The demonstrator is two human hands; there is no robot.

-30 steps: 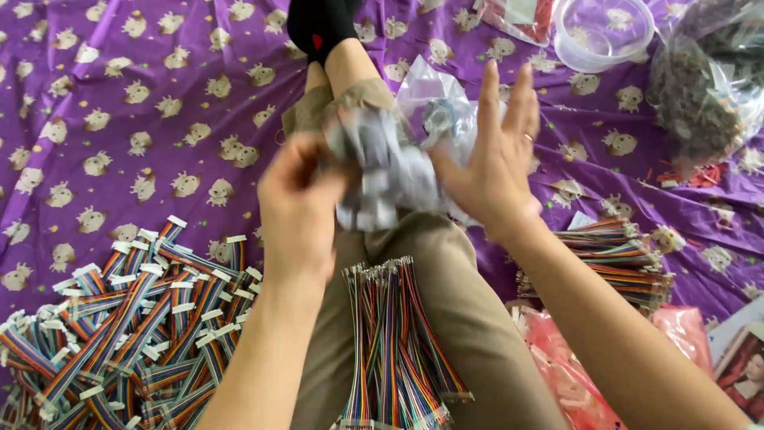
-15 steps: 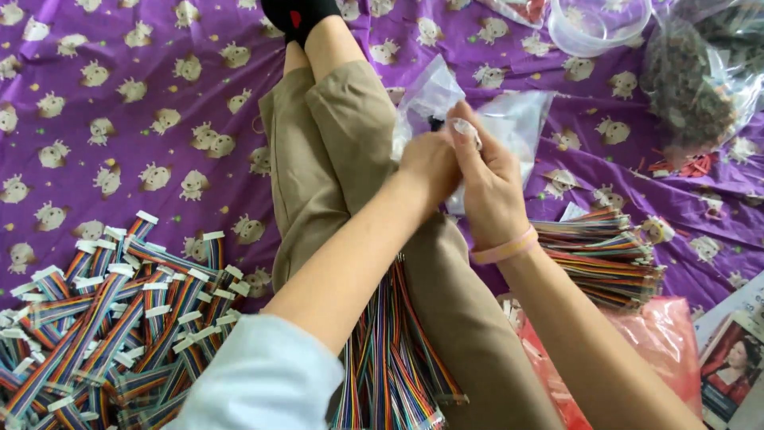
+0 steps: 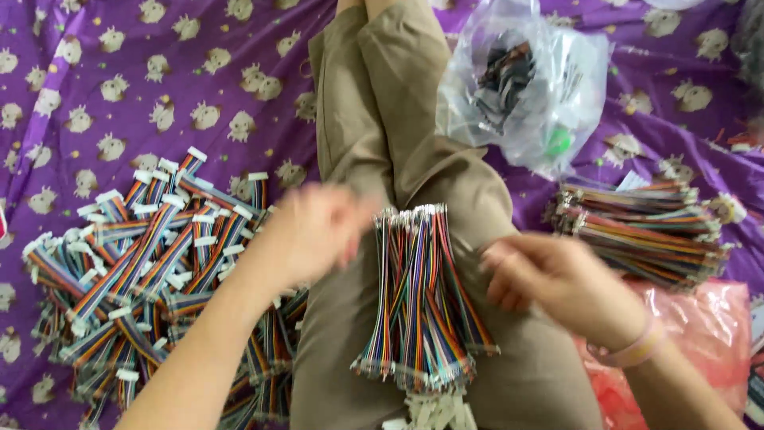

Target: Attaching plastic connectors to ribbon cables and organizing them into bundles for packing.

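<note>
Here, from the head camera: a fan of thin rainbow wires [image 3: 422, 299] lying on a lap in soft tan trousers [image 3: 398, 119], white plugs at both ends, stringy and smooth. Just left of the fan, the left hand [image 3: 314, 231], blurry, fingers curled a little and loose, holding nothing that can be seen; cannot tell if touching the wire tops. Just right of the fan, the right hand [image 3: 549, 279], blurry too, fingers [image 3: 509, 291] bent inward and half closed, close to the wires' edge; cannot tell if gripping any. A pink band [image 3: 633, 350] round that wrist.

Off to the left, a big messy heap of flat striped cable pieces [image 3: 151, 263] with small white tips. Off to the right, a neat stack of more striped cables [image 3: 645, 231]. Higher up, a crinkly clear plastic bag [image 3: 525, 84] with dark bits inside. Low on the right, a shiny pink bag [image 3: 700, 318].

Underneath everything, a purple cloth [image 3: 119, 95] dotted with small cream cartoon animals, spread flat like a floor sheet.
</note>
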